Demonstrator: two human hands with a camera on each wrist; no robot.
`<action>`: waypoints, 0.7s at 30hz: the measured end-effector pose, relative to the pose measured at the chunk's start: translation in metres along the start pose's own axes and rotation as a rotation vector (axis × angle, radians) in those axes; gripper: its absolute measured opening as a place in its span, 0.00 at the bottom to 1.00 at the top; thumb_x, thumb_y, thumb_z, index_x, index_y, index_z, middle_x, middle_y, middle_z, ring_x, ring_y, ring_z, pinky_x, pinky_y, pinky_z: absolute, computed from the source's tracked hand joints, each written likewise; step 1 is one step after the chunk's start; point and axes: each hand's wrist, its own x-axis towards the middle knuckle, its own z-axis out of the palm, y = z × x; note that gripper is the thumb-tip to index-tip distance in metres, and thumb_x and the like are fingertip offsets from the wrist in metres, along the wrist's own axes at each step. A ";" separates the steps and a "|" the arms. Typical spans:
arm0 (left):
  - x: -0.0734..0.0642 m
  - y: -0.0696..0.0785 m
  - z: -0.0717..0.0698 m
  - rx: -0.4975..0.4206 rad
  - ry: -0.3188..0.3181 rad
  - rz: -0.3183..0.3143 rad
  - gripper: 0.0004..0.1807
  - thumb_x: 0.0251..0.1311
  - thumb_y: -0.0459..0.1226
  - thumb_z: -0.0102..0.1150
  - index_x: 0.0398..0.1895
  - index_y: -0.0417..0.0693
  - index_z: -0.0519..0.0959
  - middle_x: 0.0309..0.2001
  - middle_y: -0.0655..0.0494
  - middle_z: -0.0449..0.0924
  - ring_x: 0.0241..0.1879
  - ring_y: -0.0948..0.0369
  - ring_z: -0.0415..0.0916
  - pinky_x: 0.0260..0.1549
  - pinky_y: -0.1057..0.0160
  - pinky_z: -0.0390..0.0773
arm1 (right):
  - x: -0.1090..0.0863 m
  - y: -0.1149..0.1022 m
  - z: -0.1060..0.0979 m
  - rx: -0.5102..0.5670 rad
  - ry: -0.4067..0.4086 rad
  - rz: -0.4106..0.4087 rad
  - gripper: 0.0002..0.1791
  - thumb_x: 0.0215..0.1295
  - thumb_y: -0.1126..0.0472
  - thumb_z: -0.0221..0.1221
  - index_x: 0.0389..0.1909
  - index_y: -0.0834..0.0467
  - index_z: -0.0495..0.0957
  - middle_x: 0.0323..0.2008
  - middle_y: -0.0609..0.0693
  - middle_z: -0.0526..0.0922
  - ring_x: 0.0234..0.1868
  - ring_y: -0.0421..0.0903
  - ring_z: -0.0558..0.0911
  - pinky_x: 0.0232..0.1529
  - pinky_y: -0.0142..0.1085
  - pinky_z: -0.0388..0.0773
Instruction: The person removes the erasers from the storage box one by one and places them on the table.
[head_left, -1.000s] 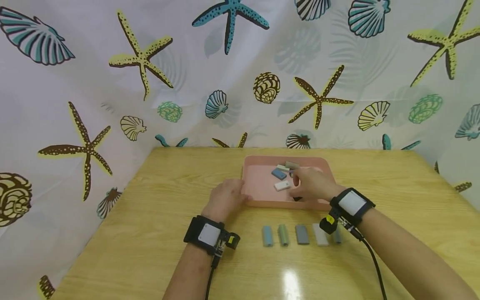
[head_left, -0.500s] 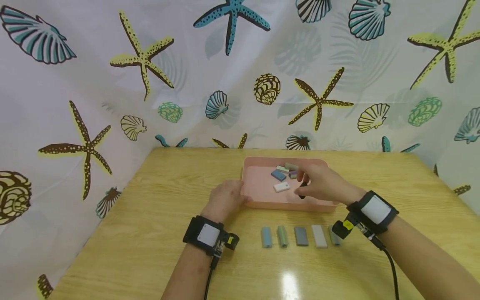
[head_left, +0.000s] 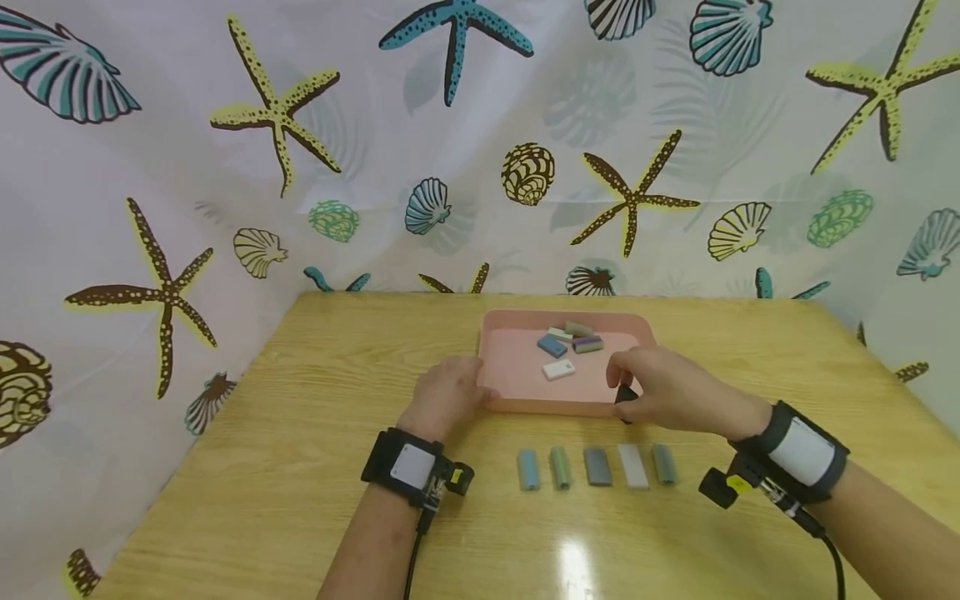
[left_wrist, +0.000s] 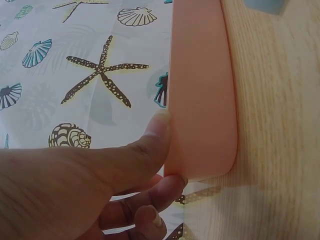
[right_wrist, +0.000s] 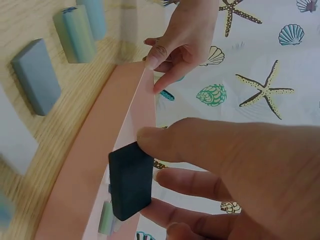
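Observation:
My right hand pinches a black rectangular eraser between thumb and fingertips, over the front right part of a pink tray. At the tray's front left corner my left hand grips the wall, thumb at the rim and a finger below it, as the left wrist view shows. Inside the tray lie a white eraser, a blue one, a pale one, a beige stick-shaped piece and a purple-and-green piece.
In front of the tray a spaced row runs across the wooden table: a light blue piece, a yellow-green one, a grey block, a white block and a grey-green piece. A patterned cloth hangs behind.
My right hand has lifted the black eraser off the tray floor and carried it right and toward the tray's front edge. The purple-and-green piece has come into full sight. My left hand stays put.

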 end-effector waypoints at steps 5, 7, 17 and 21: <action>0.000 0.001 0.001 0.003 0.006 -0.009 0.14 0.53 0.46 0.63 0.36 0.47 0.75 0.26 0.55 0.72 0.24 0.60 0.66 0.20 0.64 0.64 | -0.013 0.004 -0.002 -0.014 -0.051 0.014 0.15 0.47 0.58 0.68 0.34 0.56 0.74 0.30 0.47 0.75 0.27 0.41 0.70 0.29 0.35 0.71; 0.000 0.001 0.001 0.002 0.009 -0.008 0.14 0.53 0.46 0.63 0.35 0.47 0.75 0.25 0.55 0.71 0.24 0.60 0.66 0.20 0.65 0.64 | -0.019 0.007 -0.002 -0.018 -0.081 0.026 0.16 0.47 0.58 0.69 0.34 0.56 0.74 0.30 0.47 0.76 0.27 0.41 0.71 0.29 0.36 0.71; -0.002 0.002 -0.002 0.001 0.006 -0.003 0.12 0.54 0.46 0.62 0.30 0.49 0.73 0.24 0.55 0.70 0.23 0.60 0.66 0.19 0.64 0.64 | -0.043 0.023 0.000 -0.010 -0.209 0.107 0.19 0.44 0.57 0.70 0.35 0.55 0.74 0.34 0.47 0.77 0.32 0.42 0.73 0.33 0.39 0.73; -0.001 0.003 -0.002 0.002 0.001 -0.007 0.13 0.54 0.46 0.62 0.30 0.49 0.73 0.23 0.55 0.69 0.22 0.60 0.66 0.19 0.65 0.63 | -0.050 0.026 0.001 -0.003 -0.268 0.136 0.21 0.42 0.56 0.71 0.36 0.55 0.74 0.33 0.47 0.76 0.31 0.43 0.72 0.32 0.38 0.73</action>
